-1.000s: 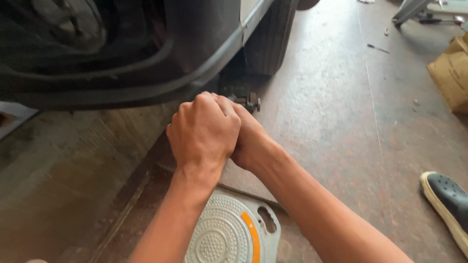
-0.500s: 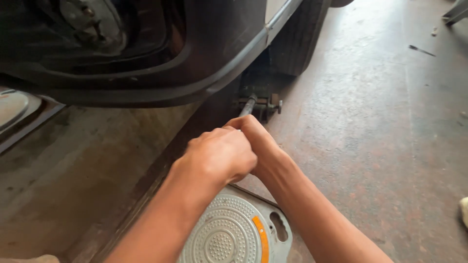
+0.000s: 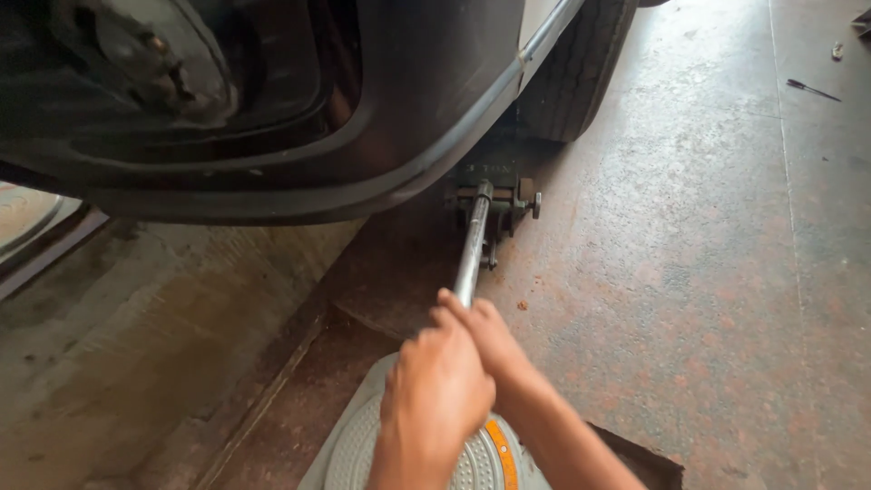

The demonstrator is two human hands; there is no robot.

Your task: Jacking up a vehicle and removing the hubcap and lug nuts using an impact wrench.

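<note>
A bare metal jack handle, smooth with a dull sheen, is gripped by the left hand and right hand; dark, grimy metal is seen on the floor jack at twelve o'clock; glossy dark paint is shown on the car body; matt black rubber on the tyre at one o'clock; the concrete floor is rough and rust-stained; ribbed grey plastic with an orange stripe is seen on the round disc at six o'clock.
</note>
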